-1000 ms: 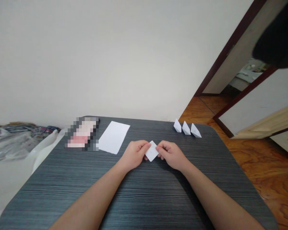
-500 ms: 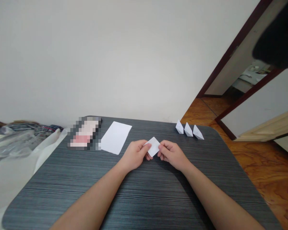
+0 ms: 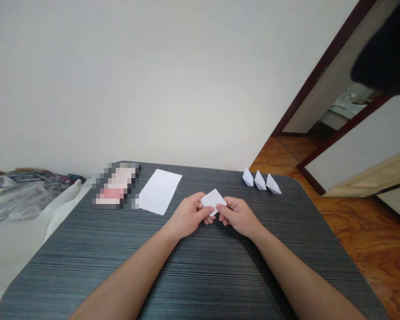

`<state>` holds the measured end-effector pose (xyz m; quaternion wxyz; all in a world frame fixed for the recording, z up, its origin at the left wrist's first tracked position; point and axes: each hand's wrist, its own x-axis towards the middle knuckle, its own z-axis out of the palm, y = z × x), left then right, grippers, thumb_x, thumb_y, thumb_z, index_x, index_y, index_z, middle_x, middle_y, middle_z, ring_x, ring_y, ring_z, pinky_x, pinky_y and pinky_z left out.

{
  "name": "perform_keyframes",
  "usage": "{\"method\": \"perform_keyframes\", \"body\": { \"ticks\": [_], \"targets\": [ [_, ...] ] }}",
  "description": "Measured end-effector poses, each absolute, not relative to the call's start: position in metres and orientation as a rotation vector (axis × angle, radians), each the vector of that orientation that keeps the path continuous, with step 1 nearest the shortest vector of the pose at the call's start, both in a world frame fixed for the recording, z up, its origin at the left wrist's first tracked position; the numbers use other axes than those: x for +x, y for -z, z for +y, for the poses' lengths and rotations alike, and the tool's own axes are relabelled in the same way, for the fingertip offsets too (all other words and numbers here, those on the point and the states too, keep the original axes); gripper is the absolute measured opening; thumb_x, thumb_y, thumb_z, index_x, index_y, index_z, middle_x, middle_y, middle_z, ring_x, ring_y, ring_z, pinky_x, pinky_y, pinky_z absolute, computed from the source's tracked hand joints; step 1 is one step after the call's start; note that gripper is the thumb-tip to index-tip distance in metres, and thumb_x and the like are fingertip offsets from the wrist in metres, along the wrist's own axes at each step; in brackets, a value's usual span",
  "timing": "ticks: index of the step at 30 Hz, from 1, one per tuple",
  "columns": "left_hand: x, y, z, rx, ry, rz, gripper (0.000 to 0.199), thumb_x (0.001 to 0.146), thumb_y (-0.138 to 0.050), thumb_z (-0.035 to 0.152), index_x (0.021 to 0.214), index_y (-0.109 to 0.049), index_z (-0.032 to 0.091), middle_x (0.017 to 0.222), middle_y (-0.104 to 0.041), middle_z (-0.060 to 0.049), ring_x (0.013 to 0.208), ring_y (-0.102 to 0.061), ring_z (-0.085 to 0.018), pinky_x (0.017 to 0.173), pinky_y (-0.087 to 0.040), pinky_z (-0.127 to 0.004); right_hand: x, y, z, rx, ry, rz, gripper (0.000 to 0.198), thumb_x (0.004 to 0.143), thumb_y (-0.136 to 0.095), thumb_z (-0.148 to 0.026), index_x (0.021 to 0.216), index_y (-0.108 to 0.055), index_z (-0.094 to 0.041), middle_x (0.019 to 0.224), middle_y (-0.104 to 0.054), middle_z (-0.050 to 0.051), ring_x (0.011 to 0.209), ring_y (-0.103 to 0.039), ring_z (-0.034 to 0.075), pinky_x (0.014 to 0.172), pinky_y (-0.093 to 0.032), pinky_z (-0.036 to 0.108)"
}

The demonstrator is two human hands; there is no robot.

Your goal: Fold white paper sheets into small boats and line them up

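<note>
A small white folded paper [image 3: 214, 198], diamond-shaped from above, is held between both hands over the middle of the table. My left hand [image 3: 190, 217] pinches its left side, thumb on top and fingers underneath. From the right, my right hand [image 3: 239, 216] grips the same paper, its thumb pressed on the face near the other thumb. Three folded paper boats [image 3: 260, 181] stand in a row at the back right. Left of my hands lies a stack of white paper [image 3: 160, 191].
The dark wood-grain table [image 3: 200, 275] has rounded corners and meets a pale wall [image 3: 186, 89] at the back. A pixelated flat object [image 3: 116, 186] lies at the back left. Plastic-covered things [image 3: 23, 200] sit beyond the left edge. On the right are wooden flooring and a doorway.
Both thumbs have come closer together on the paper's face, with the right thumb further inward. The folded paper is slightly turned. The view has shifted a little.
</note>
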<state>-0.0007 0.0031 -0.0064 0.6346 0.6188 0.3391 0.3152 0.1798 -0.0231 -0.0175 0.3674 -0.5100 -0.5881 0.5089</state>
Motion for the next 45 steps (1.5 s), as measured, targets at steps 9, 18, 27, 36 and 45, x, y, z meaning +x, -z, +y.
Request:
{"method": "perform_keyframes", "body": {
  "ticks": [9,18,27,36,45],
  "targets": [
    [0.0016,0.0056,0.0037,1.37,-0.714,0.761,0.031,0.077,-0.061,0.026,0.103,-0.051,0.013,0.072,-0.064,-0.004,0.063,-0.061,-0.013,0.058,-0.049,-0.023,0.1808,0.0204,-0.0222,-1.292,-1.322,-1.519,0.024,0.084,-0.052,-0.036,0.075,-0.057,-0.014,0.057,-0.057,-0.001,0.045,-0.05,0.008,0.045,-0.04,0.019],
    [0.0005,0.0064,0.0052,1.343,-0.696,0.764,0.03,0.077,-0.06,0.025,0.104,-0.051,0.013,0.07,-0.065,-0.003,0.06,-0.061,-0.012,0.057,-0.05,-0.024,0.1808,0.0215,-0.0217,-1.305,-1.313,-1.487,0.027,0.083,-0.054,-0.039,0.07,-0.057,-0.015,0.056,-0.058,-0.001,0.044,-0.05,0.009,0.045,-0.039,0.02],
    [-0.0011,0.0084,0.0069,1.406,-0.652,0.795,0.028,0.079,-0.058,0.031,0.099,-0.054,0.013,0.069,-0.065,-0.004,0.058,-0.061,-0.013,0.056,-0.05,-0.025,0.1843,0.0184,-0.0223,-1.346,-1.175,-1.526,0.038,0.087,-0.047,-0.04,0.06,-0.057,-0.016,0.049,-0.054,-0.001,0.043,-0.048,0.009,0.046,-0.037,0.022],
    [-0.0041,0.0043,0.0073,1.561,-0.724,0.897,0.033,0.088,-0.041,0.037,0.074,-0.06,0.013,0.062,-0.061,-0.002,0.055,-0.059,-0.013,0.055,-0.047,-0.024,0.1839,0.0159,-0.0253,-1.341,-1.166,-1.621,0.036,0.088,-0.047,-0.036,0.059,-0.056,-0.016,0.051,-0.055,-0.001,0.044,-0.05,0.009,0.048,-0.038,0.021],
    [-0.005,0.0034,0.0058,1.649,-0.671,0.865,0.035,0.089,-0.039,0.035,0.069,-0.059,0.013,0.062,-0.06,-0.002,0.056,-0.056,-0.012,0.055,-0.044,-0.022,0.1832,0.0138,-0.0255,-1.338,-1.18,-1.591,0.028,0.088,-0.047,-0.031,0.065,-0.054,-0.017,0.054,-0.057,-0.002,0.045,-0.049,0.008,0.047,-0.037,0.02]
  ]
}}
